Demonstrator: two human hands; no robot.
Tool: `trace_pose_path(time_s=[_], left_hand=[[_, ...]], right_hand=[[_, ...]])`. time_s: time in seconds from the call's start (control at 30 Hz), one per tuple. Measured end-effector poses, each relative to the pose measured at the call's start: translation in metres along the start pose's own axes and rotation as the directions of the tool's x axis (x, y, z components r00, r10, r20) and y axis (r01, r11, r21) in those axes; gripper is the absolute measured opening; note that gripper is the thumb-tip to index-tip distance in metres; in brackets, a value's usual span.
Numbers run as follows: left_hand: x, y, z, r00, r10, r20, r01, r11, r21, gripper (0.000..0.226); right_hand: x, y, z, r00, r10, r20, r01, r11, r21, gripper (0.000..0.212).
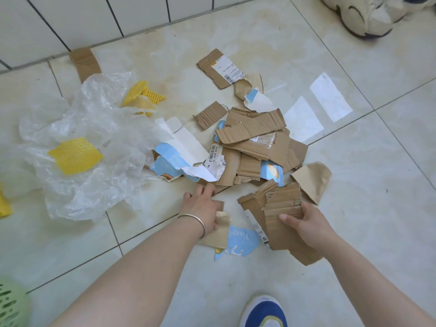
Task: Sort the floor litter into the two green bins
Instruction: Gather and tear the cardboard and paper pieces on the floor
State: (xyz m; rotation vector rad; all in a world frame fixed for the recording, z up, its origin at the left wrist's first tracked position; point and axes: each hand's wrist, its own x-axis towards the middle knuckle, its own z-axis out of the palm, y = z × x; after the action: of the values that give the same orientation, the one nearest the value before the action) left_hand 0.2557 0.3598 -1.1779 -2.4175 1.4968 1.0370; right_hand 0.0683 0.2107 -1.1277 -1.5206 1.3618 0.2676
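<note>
Both hands are down at the near edge of the litter: the right hand [304, 223] is closed around a stack of torn brown cardboard pieces [280, 215], thumb on top and fingers beneath, while the left hand [204, 204] grips a tan scrap with a blue printed piece [236, 239] hanging from it and stretches its fingers toward the floor at the edge of the pile. Just beyond the hands lies the main cardboard heap [257, 147], corrugated strips mixed with white and blue carton fragments, and a labelled cardboard piece [220, 68] sits apart, nearer the wall. To the left, a crumpled clear plastic sheet [89, 147] spreads across the tiles with yellow foam netting [75, 155] lying on and around it. Only one green bin [11, 305] shows, at the lower left corner; the second is out of view. The step in hand appears to be gathering paper and cardboard, with the plastic and foam not yet collected. Next, the person likely needs to secure both handfuls and carry them to the matching bin, keeping loose scraps from slipping free.
</note>
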Motion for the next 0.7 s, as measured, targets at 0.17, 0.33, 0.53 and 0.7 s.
trace_pose_path(time_s=[0.17, 0.33, 0.53, 0.7], left_hand=[[0.002, 0.004, 0.002, 0.995, -0.097, 0.026, 0.097, 0.995, -0.021, 0.036], [-0.004, -0.003, 0.002, 0.973, -0.217, 0.082, 0.230, 0.941, -0.248, 0.037], [-0.019, -0.003, 0.009, 0.959, -0.281, 0.014, 0.263, 0.877, -0.403, 0.035], [-0.027, 0.000, 0.020, 0.924, -0.383, 0.009, 0.322, 0.762, -0.562, 0.034]], right_hand=[[-0.019, 0.019, 0.029, 0.982, 0.105, 0.159, -0.129, 0.980, 0.153, 0.017], [-0.028, 0.030, 0.072, 0.984, 0.174, 0.047, -0.180, 0.937, 0.299, 0.017], [-0.029, 0.031, 0.096, 0.946, 0.287, -0.153, -0.215, 0.906, 0.366, 0.015], [-0.023, 0.012, 0.114, 0.926, 0.258, -0.274, -0.197, 0.952, 0.233, 0.031]])
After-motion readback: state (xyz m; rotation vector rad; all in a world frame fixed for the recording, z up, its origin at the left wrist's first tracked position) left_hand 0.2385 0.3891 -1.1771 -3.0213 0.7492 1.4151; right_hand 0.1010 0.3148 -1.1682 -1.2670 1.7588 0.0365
